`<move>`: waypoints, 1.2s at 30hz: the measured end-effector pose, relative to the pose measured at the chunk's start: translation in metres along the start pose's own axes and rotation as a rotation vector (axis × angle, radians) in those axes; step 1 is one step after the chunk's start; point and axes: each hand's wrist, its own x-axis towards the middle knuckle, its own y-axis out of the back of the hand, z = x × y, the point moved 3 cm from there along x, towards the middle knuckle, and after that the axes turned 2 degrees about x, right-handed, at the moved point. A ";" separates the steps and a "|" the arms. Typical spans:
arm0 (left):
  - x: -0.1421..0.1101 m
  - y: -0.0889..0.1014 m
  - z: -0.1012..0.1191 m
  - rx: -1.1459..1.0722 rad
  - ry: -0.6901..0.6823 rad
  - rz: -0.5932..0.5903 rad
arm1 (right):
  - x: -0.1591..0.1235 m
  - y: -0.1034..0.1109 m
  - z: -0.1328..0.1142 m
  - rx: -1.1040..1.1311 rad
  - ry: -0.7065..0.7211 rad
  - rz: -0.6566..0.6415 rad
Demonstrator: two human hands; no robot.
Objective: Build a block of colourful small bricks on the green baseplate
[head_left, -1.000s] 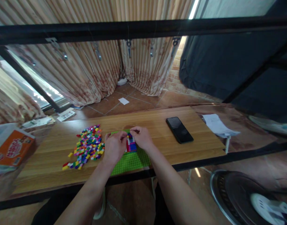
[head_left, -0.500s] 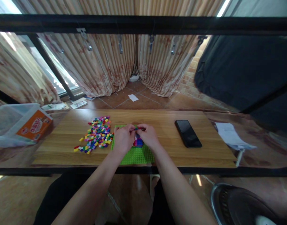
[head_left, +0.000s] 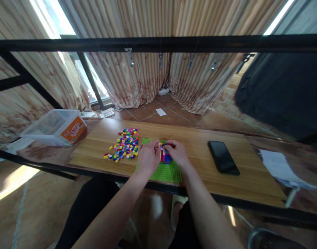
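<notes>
A green studded baseplate point(head_left: 166, 173) lies near the table's front edge. On its middle sits a block of small toy bricks point(head_left: 165, 158), with blue, red, white and purple showing. My left hand point(head_left: 149, 158) is closed at the left side of this block, fingertips pressed on its bricks. From the right, my right hand point(head_left: 178, 153) pinches at the block's far end, where green, yellow and red bricks show between the fingertips. Fingers partly hide the far bricks, so single pieces in the grips are too small to tell. A pile of loose bricks point(head_left: 126, 145) lies left of the baseplate.
A black phone point(head_left: 223, 157) lies on the wooden table point(head_left: 194, 136) to the right. Beyond the left end stands a clear plastic box point(head_left: 52, 129) with an orange label. Papers point(head_left: 277, 166) lie past the right end. A black bar point(head_left: 158, 45) crosses beyond the table.
My view has swung left, so the scene sits further right. Both hands stay at the brick block; the fingertips, close together before, are now slightly apart, showing more of its far end.
</notes>
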 end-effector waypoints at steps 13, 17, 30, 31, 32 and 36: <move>-0.072 0.082 -0.132 0.237 0.454 0.032 | -0.010 0.015 -0.002 -0.090 0.021 0.043; -0.064 0.085 -0.148 0.286 0.528 0.106 | -0.010 0.019 -0.003 -0.123 0.025 0.050; -0.037 0.089 -0.186 0.308 0.456 0.010 | -0.011 0.014 -0.013 -0.218 0.032 0.026; -0.037 0.089 -0.186 0.306 0.459 0.019 | -0.011 0.014 -0.013 -0.216 0.031 0.024; -0.039 0.090 -0.185 0.306 0.461 0.028 | -0.011 0.015 -0.013 -0.206 0.028 0.027; -0.053 0.094 -0.174 0.173 0.501 0.124 | -0.012 0.022 -0.017 -0.125 0.041 0.158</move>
